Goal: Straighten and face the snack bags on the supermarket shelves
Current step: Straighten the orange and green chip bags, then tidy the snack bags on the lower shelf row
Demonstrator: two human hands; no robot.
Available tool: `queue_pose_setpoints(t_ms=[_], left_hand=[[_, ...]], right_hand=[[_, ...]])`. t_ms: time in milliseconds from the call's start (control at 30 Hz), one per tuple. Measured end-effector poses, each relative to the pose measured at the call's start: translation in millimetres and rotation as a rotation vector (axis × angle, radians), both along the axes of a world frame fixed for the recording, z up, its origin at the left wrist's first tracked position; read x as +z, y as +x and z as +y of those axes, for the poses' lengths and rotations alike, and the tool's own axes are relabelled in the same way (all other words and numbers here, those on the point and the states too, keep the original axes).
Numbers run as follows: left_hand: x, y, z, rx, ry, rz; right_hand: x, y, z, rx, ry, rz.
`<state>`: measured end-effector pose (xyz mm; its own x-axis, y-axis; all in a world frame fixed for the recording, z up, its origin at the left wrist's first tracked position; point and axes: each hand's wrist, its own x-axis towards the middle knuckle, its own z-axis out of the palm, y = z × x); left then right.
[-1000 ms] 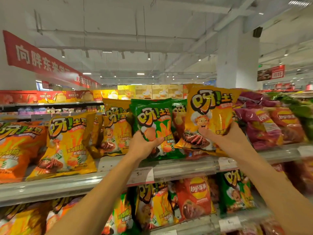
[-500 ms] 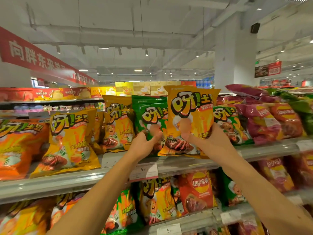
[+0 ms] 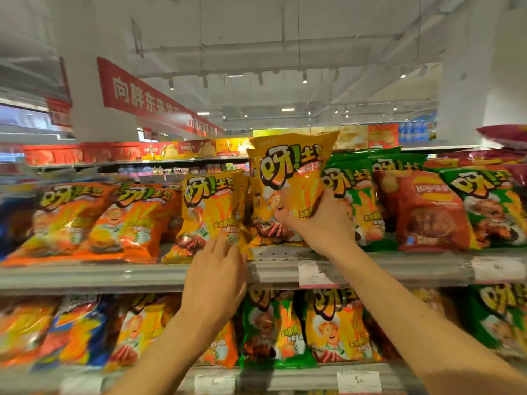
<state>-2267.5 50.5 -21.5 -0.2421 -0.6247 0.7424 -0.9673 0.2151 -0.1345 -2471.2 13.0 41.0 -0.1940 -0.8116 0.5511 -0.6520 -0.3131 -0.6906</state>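
Center frame, our right hand [image 3: 319, 223] grips the raised yellow bag [image 3: 291, 178]; left hand [image 3: 216, 277], fingers loose, steadies its neighbour [image 3: 211, 206]. We'd seat it upright, logo forward.

I see glossy plastic film on every snack bag here. The yellow bag [image 3: 293, 178] that my right hand [image 3: 322, 223] grips shines and crinkles where my fingers press it. The second yellow bag [image 3: 211, 206], touched low down by my left hand [image 3: 216, 280], has the same slick, light-catching film. The orange bags [image 3: 94, 220], the green bags [image 3: 356, 195] and the red bag [image 3: 430, 212] look equally shiny and smooth. The upper shelf [image 3: 114, 276] looks like matt grey painted metal, with small perforations just behind its front edge. The price tags [image 3: 318, 275] on its rail look like white paper behind clear plastic. The red banner [image 3: 148, 99] overhead looks matt.
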Motion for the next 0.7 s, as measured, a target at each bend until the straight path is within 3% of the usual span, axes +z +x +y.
queue_pose_setpoints(t_ms=[133, 300, 433, 567, 700], left_hand=[[-5.7, 6.0, 0.7, -0.018, 0.003, 0.019], [-5.4, 5.9, 1.0, -0.022, -0.015, 0.030], [-5.2, 4.8, -1.0, -0.040, -0.029, 0.065], [-1.8, 3.7, -1.1, -0.022, -0.022, 0.100], [0.1, -5.3, -1.4, -0.057, -0.010, 0.220]], right_hand=[[-7.3, 22.5, -20.1, -0.007, 0.136, 0.087], [-9.2, 19.5, -35.8, 0.149, 0.370, 0.015], [-7.1, 17.9, -36.9, 0.139, 0.412, 0.117], [-10.4, 15.9, -27.5, 0.114, 0.366, 0.187], [-19.6, 5.3, -5.6, 0.052, 0.128, 0.214]])
